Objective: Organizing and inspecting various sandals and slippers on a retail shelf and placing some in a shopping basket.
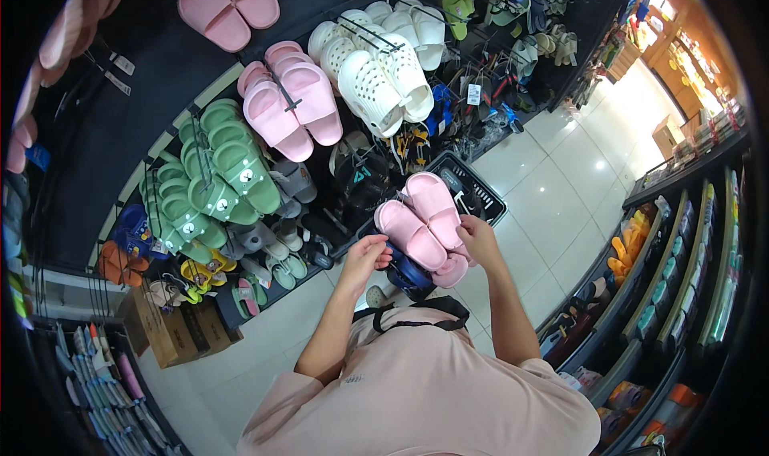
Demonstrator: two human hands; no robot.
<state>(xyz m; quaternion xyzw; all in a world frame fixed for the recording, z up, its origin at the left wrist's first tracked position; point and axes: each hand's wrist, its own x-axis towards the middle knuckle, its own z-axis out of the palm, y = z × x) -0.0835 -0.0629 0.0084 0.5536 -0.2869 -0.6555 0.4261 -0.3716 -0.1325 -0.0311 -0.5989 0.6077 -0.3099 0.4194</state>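
Note:
In front of me are pink slide sandals (418, 219), a pair with the toes pointing away and more pink footwear showing beneath. My right hand (478, 241) is closed at their right edge, thumb and fingers on the pink sole. My left hand (367, 256) is beside their left edge with its fingers curled together; what they pinch, if anything, is hidden. Just under the slides sits a dark blue shoe (409, 276), close to my left fingertips. Behind them is a black plastic basket (490, 203) with dark footwear in it.
A wall rack ahead holds pink slides (292, 103), white clogs (384, 79) and green slides (232, 167) on hooks. Cardboard boxes (176, 328) stand at lower left. Shelves (669, 272) of packaged goods line the right, beyond a tiled floor (553, 191).

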